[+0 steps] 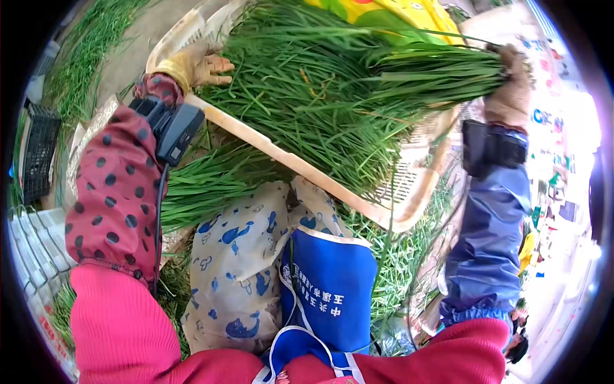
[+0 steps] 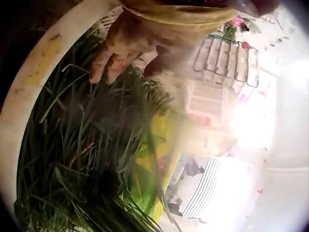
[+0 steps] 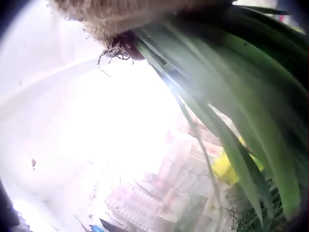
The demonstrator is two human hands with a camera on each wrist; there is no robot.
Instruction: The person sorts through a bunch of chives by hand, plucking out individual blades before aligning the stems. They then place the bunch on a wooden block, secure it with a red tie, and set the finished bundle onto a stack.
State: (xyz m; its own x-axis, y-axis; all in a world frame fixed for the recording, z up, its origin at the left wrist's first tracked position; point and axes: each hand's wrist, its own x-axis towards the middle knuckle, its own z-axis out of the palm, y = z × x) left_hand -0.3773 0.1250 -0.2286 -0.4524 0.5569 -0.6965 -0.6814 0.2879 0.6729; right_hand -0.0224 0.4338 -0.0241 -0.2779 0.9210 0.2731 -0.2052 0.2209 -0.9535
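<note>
A bunch of long green leaves point(image 1: 441, 73) is gripped at its root end by my gloved right hand point(image 1: 510, 93), above the right side of a shallow plastic basket point(image 1: 281, 157). In the right wrist view the leaves point(image 3: 227, 92) fan out from the hand, with thin roots point(image 3: 118, 50) beside the glove. More green leaves point(image 1: 288, 96) fill the basket. My gloved left hand point(image 1: 198, 67) is over the basket's left edge, its fingers extended and apart, holding nothing. The left wrist view shows this hand point(image 2: 140, 46) just above the leaves point(image 2: 87, 130).
A yellow patterned bag point(image 1: 396, 16) lies at the basket's far side. Loose leaves point(image 1: 211, 182) lie between the basket and my covered lap point(image 1: 236, 269). A black crate point(image 1: 39, 150) stands at the left, with more greens point(image 1: 86, 51) on the floor.
</note>
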